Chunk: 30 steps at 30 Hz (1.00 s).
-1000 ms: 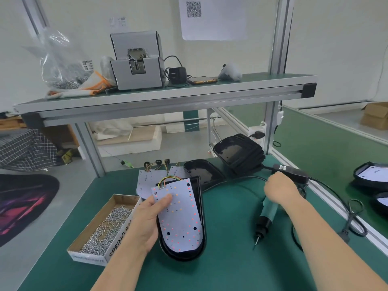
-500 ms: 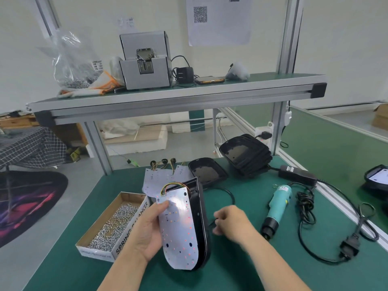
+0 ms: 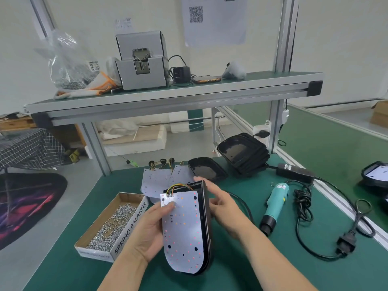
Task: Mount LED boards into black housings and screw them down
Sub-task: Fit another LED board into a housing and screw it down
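- The left forearm comes in from the lower left. The left hand (image 3: 147,234) is turned palm-up against the left edge of the work, held above the green desk (image 3: 252,269).
- The right forearm enters from the lower right. The right hand (image 3: 224,206) lies along the right flank of the black housing (image 3: 207,217), wrist low and fingertips pointing up and away.
- The housing is tipped up on its left side, rounded end toward the person, clear of the desk.
- The white LED board (image 3: 184,232) lies across the housing's open face. It is dotted with small red and orange points and a few dark holes.
- A fan of coloured wires (image 3: 178,186) arcs from the board's top edge into the housing.
- Left fingers: the thumb presses flat on the board near its upper left corner. The other fingers are hidden behind, so board and housing are clamped together in this grip.
- Right fingers: nearly straight and a little spread, resting on the housing's outer wall. The tips are blurred near its top edge.
- The teal electric screwdriver (image 3: 277,202) lies on the desk to the right, apart from both hands.
- A cardboard box of screws (image 3: 113,221) sits just left of the left hand.
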Motion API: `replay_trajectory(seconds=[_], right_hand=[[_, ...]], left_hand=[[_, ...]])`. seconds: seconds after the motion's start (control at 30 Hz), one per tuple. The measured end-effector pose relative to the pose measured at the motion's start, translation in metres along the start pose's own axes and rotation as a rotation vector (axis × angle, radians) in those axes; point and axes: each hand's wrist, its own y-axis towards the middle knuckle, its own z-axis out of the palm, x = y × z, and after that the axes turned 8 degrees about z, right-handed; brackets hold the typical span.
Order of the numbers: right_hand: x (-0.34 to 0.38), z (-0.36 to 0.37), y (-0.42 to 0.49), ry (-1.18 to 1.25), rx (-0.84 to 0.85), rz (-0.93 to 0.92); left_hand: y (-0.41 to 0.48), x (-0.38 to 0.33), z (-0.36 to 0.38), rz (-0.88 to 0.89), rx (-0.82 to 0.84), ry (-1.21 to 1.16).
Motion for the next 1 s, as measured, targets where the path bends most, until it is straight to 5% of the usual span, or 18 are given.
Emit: replay_trajectory(seconds=[0.1,0.33,0.57,0.77,1.0], right_hand=[[0.003,0.002,-0.006,-0.066,0.137,0.010],[0.008,0.009,-0.011,-0.372,-0.118,0.127],[0.038,-0.005,-0.029,-0.288,-0.493,-0.486],[0.050,-0.001,-0.034,-0.929,-0.371,-0.539],[0.056,-0.001,-0.023,-0.527,-0.277,-0.279]], left_hand=[[-0.001,-0.001,0.003,0.009,0.028,0.029],[-0.001,-0.007,0.021,0.117,-0.020,0.118],[-0.001,-0.016,0.029,0.250,-0.087,0.304],[-0.003,-0.012,0.039,0.298,-0.036,0.336],[-0.001,-0.004,0.032,0.383,0.002,0.669]])
